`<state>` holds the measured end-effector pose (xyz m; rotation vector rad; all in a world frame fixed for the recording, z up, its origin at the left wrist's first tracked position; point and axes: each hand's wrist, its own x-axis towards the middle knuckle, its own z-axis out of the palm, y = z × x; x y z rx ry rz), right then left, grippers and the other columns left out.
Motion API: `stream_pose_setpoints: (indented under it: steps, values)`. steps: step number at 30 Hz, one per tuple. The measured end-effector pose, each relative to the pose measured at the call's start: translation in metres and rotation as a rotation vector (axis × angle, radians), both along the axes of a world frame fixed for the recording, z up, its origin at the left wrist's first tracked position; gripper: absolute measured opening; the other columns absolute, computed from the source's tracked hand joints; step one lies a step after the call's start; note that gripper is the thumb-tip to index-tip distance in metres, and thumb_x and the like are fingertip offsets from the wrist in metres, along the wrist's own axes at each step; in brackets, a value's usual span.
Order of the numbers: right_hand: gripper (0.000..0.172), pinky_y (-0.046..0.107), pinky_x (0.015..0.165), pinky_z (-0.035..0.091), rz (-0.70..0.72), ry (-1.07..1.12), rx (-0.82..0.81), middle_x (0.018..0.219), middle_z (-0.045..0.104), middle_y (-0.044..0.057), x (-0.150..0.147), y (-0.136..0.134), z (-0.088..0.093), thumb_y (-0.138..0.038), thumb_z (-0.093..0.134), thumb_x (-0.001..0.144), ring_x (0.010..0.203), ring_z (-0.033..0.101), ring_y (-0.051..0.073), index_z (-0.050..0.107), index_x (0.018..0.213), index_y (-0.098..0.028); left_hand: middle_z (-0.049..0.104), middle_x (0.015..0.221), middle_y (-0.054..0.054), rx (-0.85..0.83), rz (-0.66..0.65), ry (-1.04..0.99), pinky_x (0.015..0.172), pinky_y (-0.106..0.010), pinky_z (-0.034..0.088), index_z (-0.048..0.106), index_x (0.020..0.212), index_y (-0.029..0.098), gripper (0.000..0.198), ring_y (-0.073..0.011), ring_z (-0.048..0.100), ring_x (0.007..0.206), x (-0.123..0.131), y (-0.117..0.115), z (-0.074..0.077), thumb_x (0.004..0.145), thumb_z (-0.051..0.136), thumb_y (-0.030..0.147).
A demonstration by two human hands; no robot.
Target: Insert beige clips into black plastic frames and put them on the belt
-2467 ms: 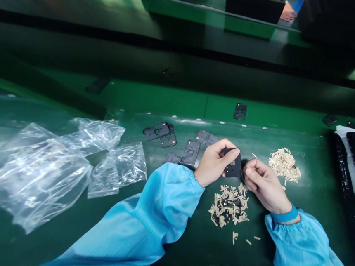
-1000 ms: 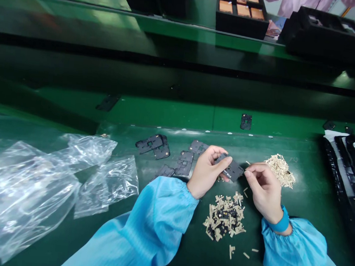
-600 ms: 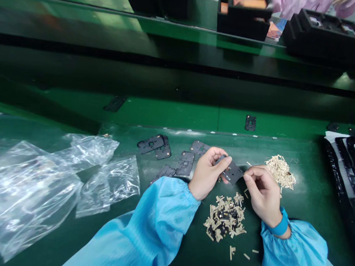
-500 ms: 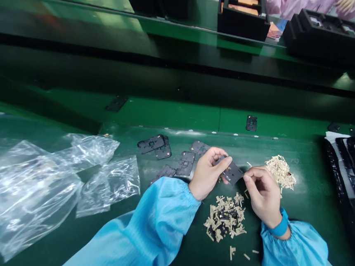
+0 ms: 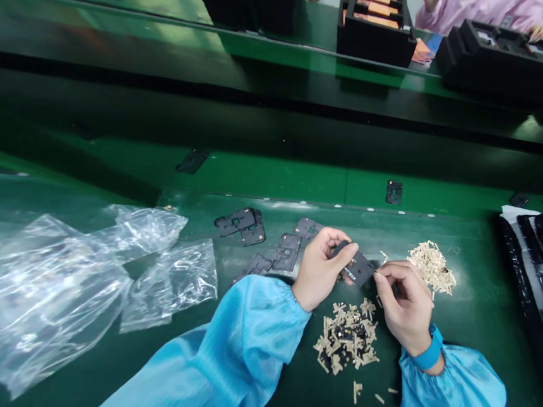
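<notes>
My left hand [image 5: 321, 268] is closed on a flat black plastic plate [image 5: 361, 269], with the thumb on top. The fingers of my right hand [image 5: 404, 302] pinch at the plate's right corner; whether they hold a small piece there or the corner itself is hidden. Below the plate lies a heap of small beige strips mixed with black bits [image 5: 349, 337]. Beyond my right hand is a second heap of beige strips [image 5: 431, 266]. Several similar black plates [image 5: 287, 252] lie flat or overlapping to the left of my left hand.
Clear plastic bags [image 5: 44, 298] spread over the left of the green bench. Black-and-white wrapped packages [image 5: 534, 277] stand at the right edge. Another black plate [image 5: 394, 192] lies on the green strip behind. On the raised shelf are black trays [image 5: 378, 42]; a person in pink is beyond.
The whole view has shifted slightly, so things appear a little lower and farther right. Both hands keep nearly the same pose at the plate. The person in pink has moved a hand onto a tray.
</notes>
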<state>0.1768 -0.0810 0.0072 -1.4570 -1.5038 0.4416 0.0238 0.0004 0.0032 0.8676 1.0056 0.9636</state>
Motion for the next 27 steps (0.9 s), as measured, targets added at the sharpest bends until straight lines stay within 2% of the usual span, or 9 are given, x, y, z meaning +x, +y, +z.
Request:
stream_pose_setpoints:
  steps: [8, 13, 16, 17, 19, 21, 24, 27]
  values:
    - [0.011, 0.031, 0.067, 0.050, 0.004, 0.075, 0.002, 0.086, 0.065, 0.003, 0.000, -0.001, -0.008, -0.013, 0.066, 0.093, 0.078, 0.063, 0.019, 0.065, 0.098, -0.023, 0.059, 0.070, 0.006, 0.013, 0.014, -0.015, 0.032, -0.019, 0.048, 0.054, 0.087, 0.019, 0.041, -0.0073, 0.053, 0.042, 0.002, -0.002, -0.001, 0.075, 0.081, 0.047]
    - [0.011, 0.032, 0.068, 0.051, 0.152, 0.049, 0.000, 0.088, 0.066, 0.004, 0.002, -0.001, -0.002, -0.012, 0.065, 0.093, 0.079, 0.065, 0.019, 0.064, 0.092, -0.023, 0.059, 0.074, 0.005, 0.017, 0.033, -0.030, 0.033, -0.018, 0.048, 0.054, 0.088, 0.018, 0.041, -0.0068, 0.054, 0.045, 0.001, 0.000, -0.002, 0.075, 0.081, 0.047]
    - [0.010, 0.033, 0.068, 0.052, 0.101, 0.076, 0.029, 0.090, 0.064, 0.004, 0.002, -0.001, -0.003, -0.015, 0.067, 0.092, 0.077, 0.063, 0.019, 0.064, 0.098, -0.023, 0.059, 0.076, 0.004, 0.008, 0.038, -0.038, 0.033, -0.018, 0.048, 0.054, 0.088, 0.018, 0.042, -0.0071, 0.054, 0.047, 0.002, 0.000, -0.002, 0.074, 0.081, 0.047]
    - [0.017, 0.034, 0.068, 0.053, 0.075, 0.088, 0.026, 0.094, 0.064, 0.005, 0.002, -0.001, -0.004, -0.017, 0.068, 0.092, 0.076, 0.062, 0.019, 0.064, 0.107, -0.023, 0.059, 0.076, 0.004, 0.005, 0.040, -0.044, 0.034, -0.019, 0.049, 0.054, 0.088, 0.018, 0.043, -0.0074, 0.054, 0.048, 0.002, 0.000, -0.002, 0.074, 0.082, 0.047]
    - [0.044, 0.035, 0.067, 0.054, 0.063, 0.074, -0.002, 0.102, 0.062, 0.007, -0.001, -0.002, -0.007, -0.022, 0.073, 0.090, 0.074, 0.060, 0.018, 0.058, 0.130, -0.023, 0.058, 0.076, 0.004, -0.001, 0.041, -0.057, 0.036, -0.020, 0.051, 0.054, 0.088, 0.019, 0.043, -0.0085, 0.055, 0.051, 0.003, -0.001, -0.002, 0.074, 0.082, 0.048]
    - [0.061, 0.036, 0.067, 0.056, 0.077, 0.007, -0.016, 0.101, 0.062, 0.007, -0.004, -0.003, -0.007, -0.024, 0.076, 0.089, 0.074, 0.060, 0.019, 0.051, 0.145, -0.024, 0.058, 0.075, 0.004, 0.002, 0.043, -0.068, 0.039, -0.020, 0.052, 0.054, 0.087, 0.018, 0.043, -0.0090, 0.055, 0.054, 0.004, -0.004, -0.002, 0.074, 0.082, 0.049]
    - [0.061, 0.036, 0.068, 0.058, 0.045, -0.096, 0.060, 0.096, 0.065, 0.006, -0.009, -0.005, -0.005, -0.019, 0.074, 0.091, 0.072, 0.060, 0.018, 0.053, 0.148, -0.027, 0.057, 0.070, 0.005, 0.016, 0.049, -0.085, 0.042, -0.017, 0.051, 0.053, 0.086, 0.018, 0.044, -0.0078, 0.054, 0.052, 0.006, -0.008, -0.002, 0.075, 0.082, 0.049]
    - [0.062, 0.036, 0.069, 0.060, -0.016, -0.149, 0.169, 0.104, 0.071, 0.008, -0.012, -0.006, -0.004, -0.010, 0.071, 0.091, 0.076, 0.066, 0.020, 0.055, 0.148, -0.028, 0.057, 0.070, 0.005, -0.015, 0.056, -0.123, 0.041, -0.018, 0.051, 0.053, 0.087, 0.018, 0.047, -0.0080, 0.055, 0.052, 0.007, -0.010, -0.001, 0.073, 0.084, 0.051]
